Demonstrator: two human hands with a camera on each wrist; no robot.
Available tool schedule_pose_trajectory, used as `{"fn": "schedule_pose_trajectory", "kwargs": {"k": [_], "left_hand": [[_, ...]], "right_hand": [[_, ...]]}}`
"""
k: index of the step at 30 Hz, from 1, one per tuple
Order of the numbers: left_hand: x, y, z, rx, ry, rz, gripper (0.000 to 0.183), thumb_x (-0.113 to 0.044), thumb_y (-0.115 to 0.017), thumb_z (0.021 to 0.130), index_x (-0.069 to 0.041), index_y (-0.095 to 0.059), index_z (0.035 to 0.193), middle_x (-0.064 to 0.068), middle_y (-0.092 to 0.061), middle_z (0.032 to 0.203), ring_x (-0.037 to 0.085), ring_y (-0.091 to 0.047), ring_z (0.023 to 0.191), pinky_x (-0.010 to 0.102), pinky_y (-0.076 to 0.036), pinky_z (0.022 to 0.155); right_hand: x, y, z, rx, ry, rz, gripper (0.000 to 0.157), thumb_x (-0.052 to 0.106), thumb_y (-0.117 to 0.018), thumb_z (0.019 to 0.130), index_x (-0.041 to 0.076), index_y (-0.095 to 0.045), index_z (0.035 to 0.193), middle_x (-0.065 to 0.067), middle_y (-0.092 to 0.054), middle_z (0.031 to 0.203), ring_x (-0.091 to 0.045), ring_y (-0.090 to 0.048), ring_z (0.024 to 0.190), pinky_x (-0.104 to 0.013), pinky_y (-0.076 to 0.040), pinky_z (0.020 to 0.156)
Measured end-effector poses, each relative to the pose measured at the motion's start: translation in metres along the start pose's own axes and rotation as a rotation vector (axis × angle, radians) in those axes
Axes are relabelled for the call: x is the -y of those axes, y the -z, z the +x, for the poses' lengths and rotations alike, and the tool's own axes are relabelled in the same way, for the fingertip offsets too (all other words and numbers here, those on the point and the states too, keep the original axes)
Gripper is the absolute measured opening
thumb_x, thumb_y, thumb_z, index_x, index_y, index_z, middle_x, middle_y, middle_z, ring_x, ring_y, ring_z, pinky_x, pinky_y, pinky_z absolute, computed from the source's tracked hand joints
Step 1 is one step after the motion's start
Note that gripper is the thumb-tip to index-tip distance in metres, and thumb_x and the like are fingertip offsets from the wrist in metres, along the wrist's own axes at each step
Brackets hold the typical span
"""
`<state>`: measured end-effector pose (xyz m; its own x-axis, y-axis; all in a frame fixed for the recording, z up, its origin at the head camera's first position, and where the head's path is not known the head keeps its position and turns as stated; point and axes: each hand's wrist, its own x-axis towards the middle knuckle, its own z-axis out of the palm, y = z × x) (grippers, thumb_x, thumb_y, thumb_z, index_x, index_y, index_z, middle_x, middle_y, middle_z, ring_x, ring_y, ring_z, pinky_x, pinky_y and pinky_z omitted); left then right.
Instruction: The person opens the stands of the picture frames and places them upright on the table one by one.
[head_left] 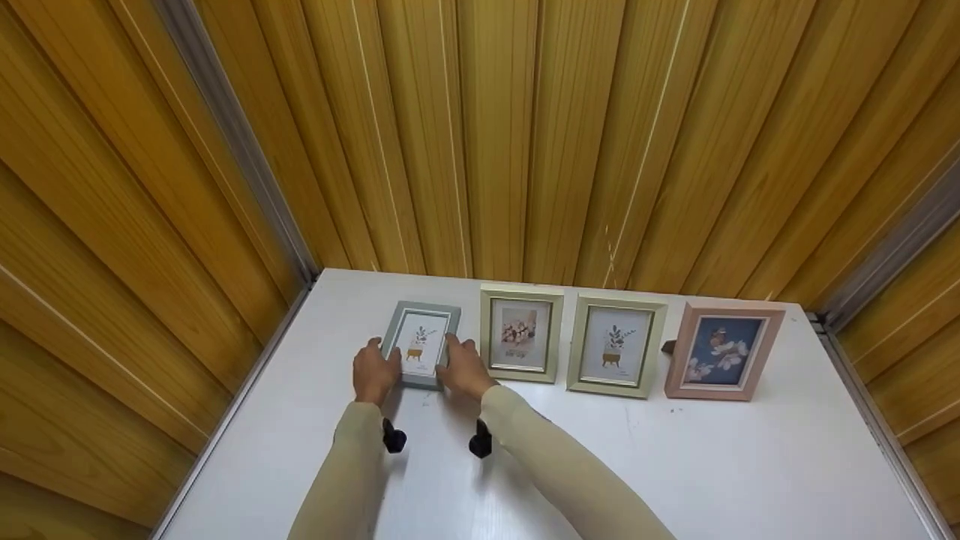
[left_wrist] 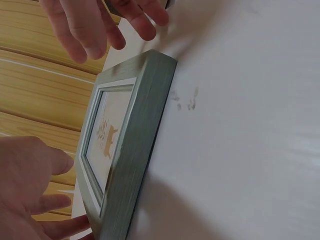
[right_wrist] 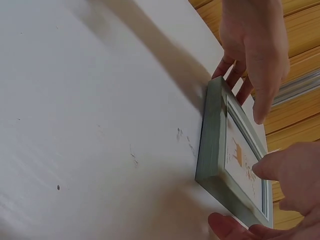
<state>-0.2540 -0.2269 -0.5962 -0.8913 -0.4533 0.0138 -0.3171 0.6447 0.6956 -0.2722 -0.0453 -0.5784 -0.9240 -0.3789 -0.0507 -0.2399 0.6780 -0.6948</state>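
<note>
A grey-green picture frame point(head_left: 450, 319) with a potted-plant print lies face up on the white table point(head_left: 600, 472), between the two hands. My left hand point(head_left: 375, 373) is at its left side; in the right wrist view its fingers reach down behind the frame's edge while the thumb stays raised. At the right side is my right hand point(head_left: 466, 369), its thumb over the front border and its fingers point(right_wrist: 225, 226) spread just beside the edge. Neither hand grips the frame; in the left wrist view, a gap shows between the right fingers point(left_wrist: 145, 30) and the frame.
Three more frames stand in a row to the right: a pale-green one with a flower print point(head_left: 485, 330), another pale-green one with a plant print point(head_left: 576, 345), and a pink one point(head_left: 679, 352). Wood-look panels point(head_left: 495, 150) rise behind the table, with metal posts point(head_left: 255, 150) at the corners.
</note>
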Motion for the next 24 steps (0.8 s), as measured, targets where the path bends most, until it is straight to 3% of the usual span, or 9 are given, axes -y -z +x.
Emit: {"fn": "schedule_pose_trajectory", "kwargs": {"k": [15, 24], "left_hand": [[0.001, -0.005, 0.004, 0.017, 0.023, 0.024, 0.050, -0.019, -0.062, 0.100, 0.012, -0.055, 0.138, 0.033, -0.061, 0.130, 0.045, -0.059, 0.123, 0.054, -0.047, 0.104], [0.000, 0.000, 0.001, 0.024, 0.018, 0.084, 0.039, -0.019, -0.062, 0.100, 0.012, -0.063, 0.123, 0.029, -0.068, 0.114, 0.042, -0.065, 0.108, 0.054, -0.052, 0.093]], "right_hand": [[0.000, -0.013, 0.004, -0.026, 0.038, 0.017, 0.063, 0.013, -0.071, 0.093, -0.007, -0.045, 0.147, -0.035, -0.053, 0.129, -0.045, -0.057, 0.120, -0.051, -0.047, 0.106], [0.003, -0.013, 0.003, -0.039, 0.030, 0.023, 0.061, 0.012, -0.071, 0.094, -0.010, -0.046, 0.145, -0.037, -0.054, 0.128, -0.046, -0.057, 0.119, -0.052, -0.047, 0.105]]}}
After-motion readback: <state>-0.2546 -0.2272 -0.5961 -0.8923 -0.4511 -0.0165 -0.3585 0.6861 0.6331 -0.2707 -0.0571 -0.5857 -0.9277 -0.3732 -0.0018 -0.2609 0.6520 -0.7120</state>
